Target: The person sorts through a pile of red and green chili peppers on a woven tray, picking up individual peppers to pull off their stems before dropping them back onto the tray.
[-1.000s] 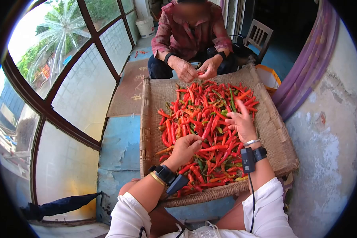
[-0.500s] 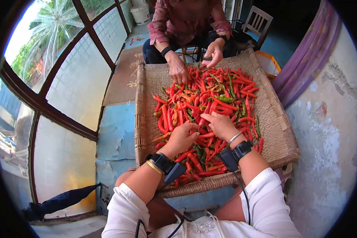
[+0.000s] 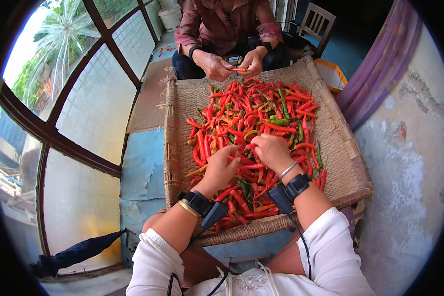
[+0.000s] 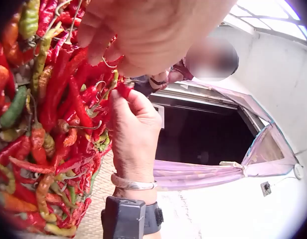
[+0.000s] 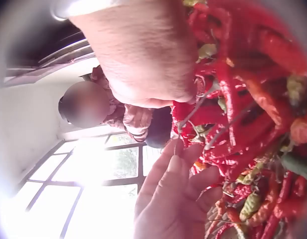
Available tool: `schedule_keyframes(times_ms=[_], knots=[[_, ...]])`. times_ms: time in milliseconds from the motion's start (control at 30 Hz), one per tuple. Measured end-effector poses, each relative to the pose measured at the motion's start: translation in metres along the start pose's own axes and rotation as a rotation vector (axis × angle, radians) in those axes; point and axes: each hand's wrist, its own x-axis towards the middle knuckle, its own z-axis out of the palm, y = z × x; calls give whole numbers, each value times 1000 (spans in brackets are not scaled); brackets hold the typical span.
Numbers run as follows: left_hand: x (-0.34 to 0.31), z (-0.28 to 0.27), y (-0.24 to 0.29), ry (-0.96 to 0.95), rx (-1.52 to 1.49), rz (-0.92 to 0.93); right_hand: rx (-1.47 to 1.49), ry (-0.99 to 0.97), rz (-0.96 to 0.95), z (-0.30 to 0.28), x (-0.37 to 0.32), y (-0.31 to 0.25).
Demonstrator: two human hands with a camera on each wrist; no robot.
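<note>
Over a heap of chili peppers [image 3: 276, 106], the right hand [image 3: 272, 154] pinches a red pepper [image 4: 124, 89] between thumb and fingers, as the left wrist view shows. Just beside it, the left hand [image 3: 219, 170] has thumb and forefinger together at that pepper's thin stem [image 5: 180, 130], seen in the right wrist view. The left hand's other fingers [image 5: 205, 186] are loosely bent. Much of the pepper is covered by the right hand [image 5: 143, 59].
The heap lies in a woven tray [image 3: 341, 165] with raised rims. Across it sits a person in a patterned red shirt [image 3: 227, 24], holding a small red pepper [image 3: 238, 69] in both hands. Windows stand left, a wall [image 3: 404, 163] right, a chair [image 3: 318, 24] behind.
The right hand has come from the heap's right side to beside the left hand and now holds a pepper. The other person reached into the heap and raised both hands with a pepper.
</note>
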Motion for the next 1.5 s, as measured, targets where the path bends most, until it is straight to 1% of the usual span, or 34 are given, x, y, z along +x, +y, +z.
schedule_keyframes(times_ms=[33, 67, 100, 133, 167, 200, 233, 267, 300, 333, 367, 433, 500, 567, 633, 667, 700, 767, 800, 833, 900, 967, 1033, 1167, 1233, 1267, 1300, 1333, 1367, 1400, 1467, 1500], knots=[[2, 1, -1, 49, -148, -49, 0, -1, -1, -2, 2, 0], [3, 1, -1, 98, -296, -98, 158, 56, 72, -3, 4, -1], [4, 0, 0, 100, -297, -99, 317, 112, 145, -4, 6, -1], [4, -2, 3, 100, -333, -78, 480, 104, 210, -5, 7, -2], [4, -3, 7, 100, -369, -58, 479, 101, 210, -8, 8, -5], [3, -3, 11, 110, -337, 7, 788, -13, 355, -11, 9, -9], [2, -2, 9, 114, -340, 5, 1094, -132, 501, -16, 10, -14], [3, 0, 4, 29, -401, -11, 1261, -166, 518, -24, 9, -21], [3, 1, 4, -57, -461, -25, 1258, -170, 517, -23, 9, -20], [1, -2, 4, -114, -406, -40, 1314, -206, 539, -20, 9, -17], [1, -3, 6, -112, -408, -40, 1371, -242, 563, -20, 8, -15], [-1, -4, 7, -160, -316, -115, 1299, -316, 667, -32, 10, -6], [0, -2, 1, -124, -304, -121, 1235, -163, 669, -29, 11, 15], [-1, -1, -2, -90, -292, -128, 1620, 169, 592, -24, 14, 35], [0, -2, -3, -75, -240, -128, 1733, 455, 752, -50, 24, 11], [0, -2, -3, -75, -241, -128, 1696, 354, 733, -40, 17, 32], [0, -3, -2, -91, -220, -121, 1696, 355, 734, -36, 14, 39], [0, -3, -1, -108, -198, -115, 916, 59, 753, -25, 10, 48], [1, -3, 0, -113, -186, -106, 743, 37, 645, -15, 9, 48], [0, -3, 0, -117, -175, -97, 472, 17, 462, -8, 7, 47], [0, -4, 2, -119, -161, -96, 55, -109, 272, -5, 2, 40], [0, -5, 5, -122, -145, -94, 35, -98, 282, -6, -1, 32], [-1, -6, 8, -131, -131, -100, -159, -193, 279, -5, -2, 34], [-1, -8, 11, -134, -107, -61, -120, -138, 264, -12, 2, 28], [-1, -8, 12, -119, -131, -102, 112, 84, 225, -22, 10, 13], [-1, -7, 12, -116, -132, -101, 139, 156, 173, -26, 13, 6], [-1, -5, 11, -87, -202, -72, 138, 156, 172, -29, 15, 2], [-1, -4, 11, -58, -272, -43, 491, 80, 299, -31, 16, -3], [-2, -4, 13, -57, -272, -42, 843, -1, 424, -32, 16, -6], [-3, -5, 17, -58, -287, -26, 842, 0, 423, -31, 16, -9], [-3, -2, 16, -52, -304, 2, 1053, -128, 578, -31, 13, -17], [-3, 3, 13, -54, -395, 5, 1132, -141, 584, -29, 11, -20]])
